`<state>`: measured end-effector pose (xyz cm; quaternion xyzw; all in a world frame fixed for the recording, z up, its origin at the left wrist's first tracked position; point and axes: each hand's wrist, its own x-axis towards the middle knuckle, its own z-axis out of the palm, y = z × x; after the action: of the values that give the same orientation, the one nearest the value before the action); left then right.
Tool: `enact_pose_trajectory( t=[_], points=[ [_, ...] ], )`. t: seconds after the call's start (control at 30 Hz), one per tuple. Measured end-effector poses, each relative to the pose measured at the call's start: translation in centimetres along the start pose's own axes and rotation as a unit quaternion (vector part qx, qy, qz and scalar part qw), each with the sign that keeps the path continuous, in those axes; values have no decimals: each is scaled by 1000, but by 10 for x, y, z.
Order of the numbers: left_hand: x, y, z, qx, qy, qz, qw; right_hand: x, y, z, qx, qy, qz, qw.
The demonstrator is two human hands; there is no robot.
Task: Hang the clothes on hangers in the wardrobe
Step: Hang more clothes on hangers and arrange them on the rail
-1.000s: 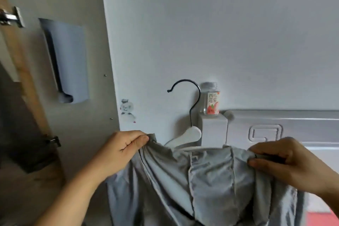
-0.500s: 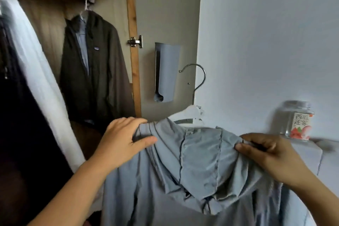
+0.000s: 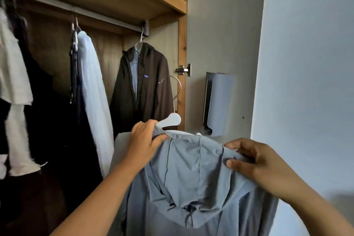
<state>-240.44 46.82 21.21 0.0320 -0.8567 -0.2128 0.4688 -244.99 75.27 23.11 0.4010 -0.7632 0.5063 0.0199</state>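
Observation:
A light blue hooded jacket (image 3: 191,184) hangs on a white hanger (image 3: 170,120) whose metal hook rises in front of the wardrobe's right side. My left hand (image 3: 143,140) grips the jacket's left shoulder together with the hanger's arm. My right hand (image 3: 254,161) pinches the fabric at the right shoulder. The hood droops down the front between my hands. The open wardrobe has a grey rail (image 3: 76,9) under a wooden shelf.
On the rail hang a dark brown jacket (image 3: 141,86), a pale blue garment (image 3: 93,86), dark clothes and a white one (image 3: 13,74) at the left. The open grey door (image 3: 220,34) carries a grey holder (image 3: 218,103). A pale wall (image 3: 310,63) stands right.
The view swung left from the wall to the open wardrobe. Both hands carried the jacket on its hanger leftward and up, towards the rail; the grips stayed the same.

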Motion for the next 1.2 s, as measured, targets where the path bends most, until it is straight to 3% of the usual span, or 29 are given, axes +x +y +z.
enact_pose_trajectory(
  t=[0.2,0.37,0.5,0.7,0.8,0.93,1.03,1.2],
  points=[
    [49,-77,31,-66,-48,-81,993,62,-8,5,102,-113,11,988],
    [101,-107,55,-65,-11,-67,996,129,-9,22,151,-164,-4,975],
    [147,-131,57,-54,6,-56,997,173,-9,39,150,-146,-44,977],
    [206,-170,47,14,63,-39,997,225,11,70,81,60,-139,985],
    [232,-187,39,56,69,-33,996,256,9,85,184,19,-126,975],
    [265,-205,31,143,68,-27,987,299,7,102,351,-40,-100,930],
    [287,-216,27,173,68,-51,981,328,3,116,381,-67,-115,915],
    [321,-234,20,122,84,-96,984,381,-1,138,349,-14,-154,924]
  ],
)
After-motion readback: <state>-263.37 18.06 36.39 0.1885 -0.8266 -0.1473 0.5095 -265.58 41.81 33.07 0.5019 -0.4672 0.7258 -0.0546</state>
